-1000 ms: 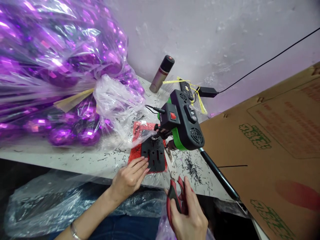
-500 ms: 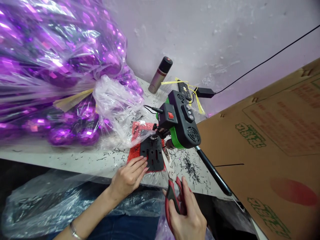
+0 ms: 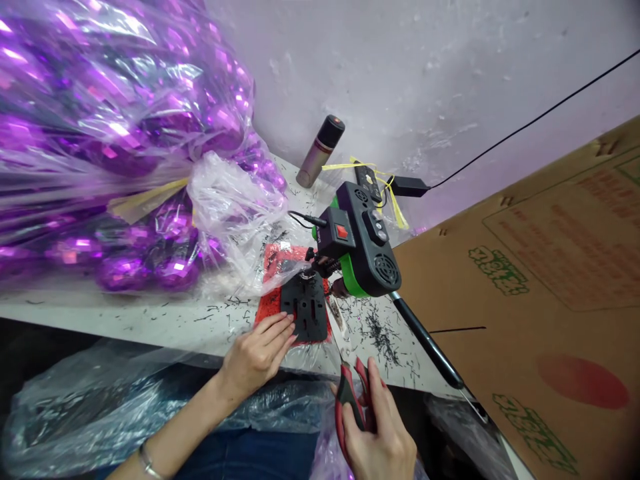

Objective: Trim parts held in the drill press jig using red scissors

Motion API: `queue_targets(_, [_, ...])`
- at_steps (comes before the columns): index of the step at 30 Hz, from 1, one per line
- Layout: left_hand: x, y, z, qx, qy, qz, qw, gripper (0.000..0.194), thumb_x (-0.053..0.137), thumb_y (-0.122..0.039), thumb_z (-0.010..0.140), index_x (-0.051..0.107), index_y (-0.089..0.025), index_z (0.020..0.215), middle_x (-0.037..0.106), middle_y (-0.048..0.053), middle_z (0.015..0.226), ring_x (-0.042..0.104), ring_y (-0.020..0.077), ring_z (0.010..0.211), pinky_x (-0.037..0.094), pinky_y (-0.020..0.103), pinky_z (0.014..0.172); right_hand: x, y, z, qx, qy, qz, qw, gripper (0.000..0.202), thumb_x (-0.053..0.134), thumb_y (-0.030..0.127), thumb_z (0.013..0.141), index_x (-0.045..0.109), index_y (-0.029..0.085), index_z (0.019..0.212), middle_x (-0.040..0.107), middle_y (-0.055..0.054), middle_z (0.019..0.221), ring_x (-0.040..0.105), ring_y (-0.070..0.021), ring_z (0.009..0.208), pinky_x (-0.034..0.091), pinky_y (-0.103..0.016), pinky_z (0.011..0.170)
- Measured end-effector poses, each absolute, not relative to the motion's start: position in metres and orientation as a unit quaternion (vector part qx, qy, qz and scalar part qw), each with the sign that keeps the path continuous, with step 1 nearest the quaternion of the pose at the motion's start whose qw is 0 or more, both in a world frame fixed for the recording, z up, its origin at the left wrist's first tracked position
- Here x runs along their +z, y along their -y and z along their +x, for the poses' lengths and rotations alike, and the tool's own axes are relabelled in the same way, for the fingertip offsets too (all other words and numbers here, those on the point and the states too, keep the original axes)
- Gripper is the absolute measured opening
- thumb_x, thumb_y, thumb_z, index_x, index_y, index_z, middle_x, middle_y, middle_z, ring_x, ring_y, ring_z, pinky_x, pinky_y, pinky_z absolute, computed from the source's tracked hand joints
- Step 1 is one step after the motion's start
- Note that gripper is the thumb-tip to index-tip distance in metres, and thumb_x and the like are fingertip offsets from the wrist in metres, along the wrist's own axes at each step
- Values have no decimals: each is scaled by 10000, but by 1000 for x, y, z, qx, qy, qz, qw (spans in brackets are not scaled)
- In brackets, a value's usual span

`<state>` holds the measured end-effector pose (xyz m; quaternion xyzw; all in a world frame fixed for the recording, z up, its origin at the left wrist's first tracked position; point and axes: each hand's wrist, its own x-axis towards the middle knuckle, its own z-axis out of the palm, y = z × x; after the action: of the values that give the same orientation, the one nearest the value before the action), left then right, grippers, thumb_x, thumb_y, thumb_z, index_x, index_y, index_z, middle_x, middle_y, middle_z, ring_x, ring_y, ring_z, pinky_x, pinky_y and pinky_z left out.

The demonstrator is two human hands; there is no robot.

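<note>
Resting on the near left edge of a black slotted plate (image 3: pixel 311 320), the fingers of the left hand (image 3: pixel 257 353) lie stretched out and side by side; whether the hand pinches anything underneath, I cannot tell. A silvery bracelet (image 3: pixel 147 460) circles the left wrist. To the right, at the near edge of the pale table (image 3: pixel 150 327), the right hand (image 3: pixel 383 433) is wrapped around the red-and-black handles of a pair of pliers (image 3: pixel 345 393). The handles stand somewhat apart, and the tips point toward the far side, near the plate's right corner; I cannot tell whether they grip anything.

The plate lies on a red mat (image 3: pixel 270 300). Over its far right side leans a black device with green trim (image 3: pixel 373 233), a red switch (image 3: pixel 342 231) on its housing and a dark cable (image 3: pixel 303 217) plugged in on the left. Short black scraps (image 3: pixel 383 340) are scattered over the table, thickest to the right of the mat.

On the left, clear plastic wrapping (image 3: pixel 227 193) covers a heap of shiny purple ornaments (image 3: pixel 125 270). At the far side, a black-capped can (image 3: pixel 317 153) stands near the wall (image 3: pixel 400 80), with yellow ribbon (image 3: pixel 399 212) and a black box (image 3: pixel 409 187) to its right. A printed cardboard carton (image 3: pixel 520 333) fills the right side, beside a rod with a black sleeve (image 3: pixel 427 343).
</note>
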<state>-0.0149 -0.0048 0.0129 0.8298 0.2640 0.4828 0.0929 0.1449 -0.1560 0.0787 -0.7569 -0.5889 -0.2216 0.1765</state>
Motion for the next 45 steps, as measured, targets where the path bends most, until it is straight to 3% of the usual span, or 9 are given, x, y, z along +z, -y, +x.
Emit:
queue_targets(18, [13, 5, -14, 487, -265, 827, 94, 187, 578, -109, 898, 689, -126, 1047, 744, 77, 1046, 691, 201, 1011, 615, 304, 834, 83, 147, 138, -198, 581, -756, 227, 478, 538, 252, 893, 532, 112, 1350, 724, -115, 1149, 730, -213, 933, 588, -269, 734])
queue_targets(45, [12, 5, -14, 490, -262, 825, 102, 211, 582, -102, 888, 690, -129, 1067, 742, 81, 1053, 691, 204, 1020, 616, 302, 838, 86, 149, 144, -195, 603, -747, 200, 483, 558, 249, 868, 552, 104, 1329, 721, -128, 1149, 738, -205, 902, 590, -241, 684])
